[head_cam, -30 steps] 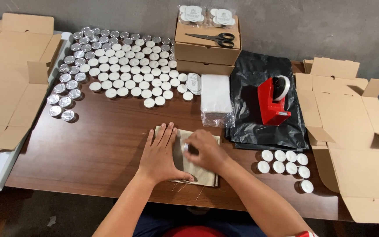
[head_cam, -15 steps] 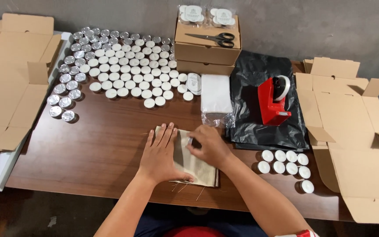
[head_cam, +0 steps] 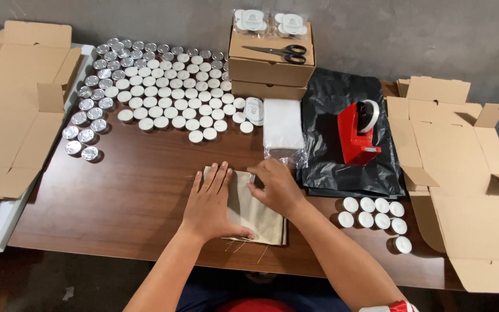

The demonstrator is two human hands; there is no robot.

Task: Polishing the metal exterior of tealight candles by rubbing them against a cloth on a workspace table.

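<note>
A small beige cloth pouch lies flat on the brown table near its front edge, with loose threads at its lower end. My left hand rests palm down on the pouch's left half, fingers spread. My right hand sits at the pouch's upper right corner with the fingers curled down onto the cloth; whether it pinches anything there is hidden.
Many white tealights in metal cups cover the back left. Several more tealights sit at right. Stacked cardboard boxes with scissors, white packets, a red tape dispenser on black plastic, and flat box blanks flank the table.
My right hand has slid slightly left and up along the pouch's top edge. The left hand stays flat on the cloth.
</note>
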